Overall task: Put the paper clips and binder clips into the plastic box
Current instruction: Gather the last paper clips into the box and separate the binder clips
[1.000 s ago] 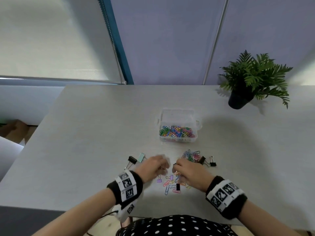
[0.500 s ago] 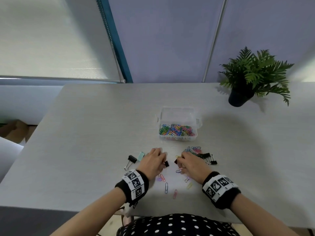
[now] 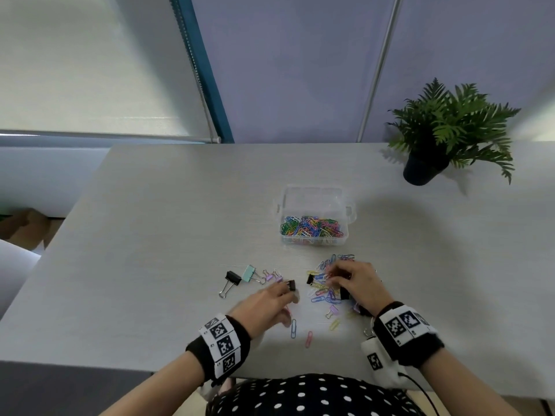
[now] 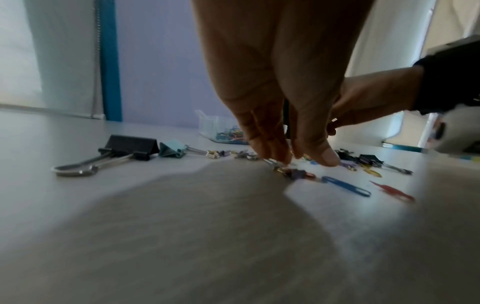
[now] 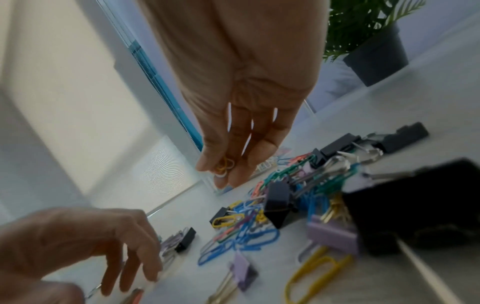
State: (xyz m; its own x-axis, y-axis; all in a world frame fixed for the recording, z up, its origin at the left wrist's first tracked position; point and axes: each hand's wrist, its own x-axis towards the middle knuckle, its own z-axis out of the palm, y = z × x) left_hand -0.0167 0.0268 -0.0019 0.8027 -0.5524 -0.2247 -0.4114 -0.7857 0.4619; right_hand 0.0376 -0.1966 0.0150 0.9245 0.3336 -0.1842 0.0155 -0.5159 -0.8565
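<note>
The clear plastic box point(image 3: 313, 193) stands mid-table, with coloured paper clips in it. A loose pile of paper clips and binder clips point(image 3: 322, 291) lies in front of it. My right hand point(image 3: 332, 271) is over that pile and pinches a few paper clips point(image 5: 223, 166) between thumb and fingers point(image 5: 205, 162). My left hand point(image 3: 288, 298) hangs fingers-down, its tips on the table by a small black binder clip point(image 3: 290, 285), holding nothing. A black binder clip point(image 3: 232, 279) and a teal one point(image 3: 249, 273) lie to its left. Blue point(image 3: 293, 328), pink point(image 3: 308, 338) and yellow point(image 3: 334, 324) paper clips lie nearer me.
A potted fern point(image 3: 444, 136) stands at the table's far right corner. The grey table point(image 3: 150, 235) ends just below my wrists at its front edge. Window blinds and a purple wall are behind the table.
Both hands moved away from the front edge and apart, dragging several clips toward the pile. The left hand let go of the small black binder clip. The right hand lifted paper clips.
</note>
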